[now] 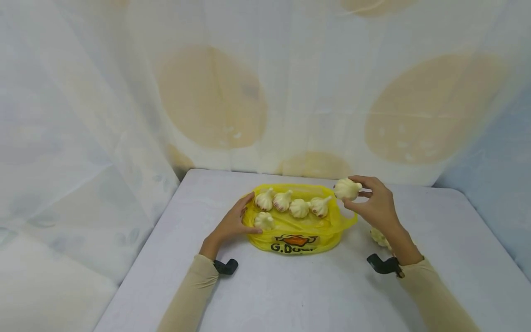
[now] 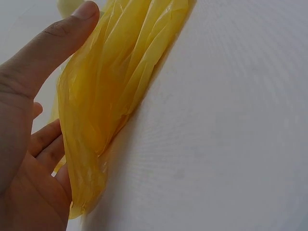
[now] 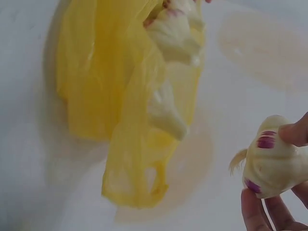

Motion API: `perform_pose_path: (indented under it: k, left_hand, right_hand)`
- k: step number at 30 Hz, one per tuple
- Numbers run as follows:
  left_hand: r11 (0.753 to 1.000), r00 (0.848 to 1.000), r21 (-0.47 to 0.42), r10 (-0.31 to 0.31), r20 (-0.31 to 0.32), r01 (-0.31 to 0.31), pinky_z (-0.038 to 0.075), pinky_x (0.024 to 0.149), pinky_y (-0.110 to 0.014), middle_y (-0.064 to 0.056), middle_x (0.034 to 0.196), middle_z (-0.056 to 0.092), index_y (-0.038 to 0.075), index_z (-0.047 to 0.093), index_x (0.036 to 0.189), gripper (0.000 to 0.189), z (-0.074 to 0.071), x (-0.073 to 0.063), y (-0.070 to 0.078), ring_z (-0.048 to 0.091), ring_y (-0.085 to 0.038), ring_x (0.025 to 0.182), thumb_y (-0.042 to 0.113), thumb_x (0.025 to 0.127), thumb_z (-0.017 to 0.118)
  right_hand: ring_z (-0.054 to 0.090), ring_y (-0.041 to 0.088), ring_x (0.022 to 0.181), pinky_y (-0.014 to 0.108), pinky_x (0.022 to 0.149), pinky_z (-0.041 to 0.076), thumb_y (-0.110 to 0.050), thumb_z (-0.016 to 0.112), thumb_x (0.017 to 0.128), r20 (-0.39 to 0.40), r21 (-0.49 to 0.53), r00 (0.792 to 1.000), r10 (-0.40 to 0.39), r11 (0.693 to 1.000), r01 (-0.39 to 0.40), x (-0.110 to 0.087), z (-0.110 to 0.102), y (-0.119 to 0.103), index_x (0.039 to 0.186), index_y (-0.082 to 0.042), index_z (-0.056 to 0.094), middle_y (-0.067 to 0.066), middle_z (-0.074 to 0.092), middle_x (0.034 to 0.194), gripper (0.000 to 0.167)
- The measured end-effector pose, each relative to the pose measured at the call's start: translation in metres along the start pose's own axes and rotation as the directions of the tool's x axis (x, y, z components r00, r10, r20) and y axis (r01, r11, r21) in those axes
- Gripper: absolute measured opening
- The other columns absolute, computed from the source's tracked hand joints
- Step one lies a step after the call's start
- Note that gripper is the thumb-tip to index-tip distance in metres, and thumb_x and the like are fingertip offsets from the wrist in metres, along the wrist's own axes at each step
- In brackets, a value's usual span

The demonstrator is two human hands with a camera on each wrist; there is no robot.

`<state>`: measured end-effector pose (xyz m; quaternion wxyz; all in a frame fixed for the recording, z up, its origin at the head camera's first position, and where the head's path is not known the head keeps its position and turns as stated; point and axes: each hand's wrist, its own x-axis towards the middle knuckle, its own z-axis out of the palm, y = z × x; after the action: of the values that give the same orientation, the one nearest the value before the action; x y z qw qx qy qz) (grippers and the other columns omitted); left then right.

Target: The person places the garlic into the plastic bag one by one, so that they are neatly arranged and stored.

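A yellow plastic bag (image 1: pixel 294 226) with printed lettering lies on the table, its mouth spread wide. Inside it are several garlic bulbs (image 1: pixel 283 201), most in a row along the far side. At the bag's left end my left hand (image 1: pixel 232 222) holds it, thumb along the near rim and fingers round the far side; the bag film (image 2: pixel 106 82) partly hides those fingers. My right hand (image 1: pixel 375 203) pinches a garlic bulb (image 1: pixel 346 189) between thumb and fingers, above the bag's right end. Purple marks and a root tuft show on that bulb (image 3: pixel 272 159) in the right wrist view.
Another garlic bulb (image 1: pixel 379 238) lies on the white table (image 1: pixel 290 295), partly hidden by my right forearm. A bag handle (image 1: pixel 350 222) sticks out at the right. Patterned curtains (image 1: pixel 290 92) hang behind the table and at both sides.
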<state>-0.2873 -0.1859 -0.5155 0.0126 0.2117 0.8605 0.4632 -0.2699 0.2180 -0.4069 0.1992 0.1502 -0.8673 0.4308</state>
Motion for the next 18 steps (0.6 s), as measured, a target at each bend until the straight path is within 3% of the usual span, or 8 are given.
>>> perform_pose_path:
  k: [4,10,18]
  left_hand:
    - [1.0,1.0,0.002,0.0,-0.002,0.0,0.028,0.116,-0.038,0.006,0.159,0.023,0.019,0.02,0.157,0.118,0.0,0.0,0.0,0.023,-0.013,0.144,0.05,0.065,0.088]
    - [1.0,1.0,0.004,-0.003,0.004,0.003,0.028,0.116,-0.037,0.006,0.159,0.022,0.02,0.02,0.157,0.119,0.001,0.0,-0.001,0.022,-0.013,0.144,0.05,0.065,0.088]
    - [1.0,1.0,0.02,-0.002,-0.004,0.002,0.028,0.116,-0.036,0.007,0.158,0.023,0.02,0.021,0.157,0.118,0.003,0.003,-0.001,0.023,-0.011,0.143,0.048,0.065,0.089]
  right_hand:
    - [0.056,0.026,0.107,0.01,0.079,0.051,-0.01,0.084,0.074,0.042,0.026,0.999,-0.001,1.0,0.0,0.006,0.013,-0.01,0.128,-0.008,0.063,0.009,0.057,0.122,0.057]
    - [0.058,0.025,0.107,0.03,0.082,0.058,-0.011,0.083,0.075,0.099,0.068,0.995,-0.016,0.998,0.01,0.009,0.037,-0.024,0.128,-0.012,0.063,0.007,0.057,0.122,0.056]
    - [0.056,0.026,0.107,0.047,0.085,0.057,-0.01,0.083,0.075,0.165,0.213,0.985,-0.051,0.977,0.015,0.001,0.078,-0.034,0.126,-0.011,0.064,0.008,0.057,0.121,0.054]
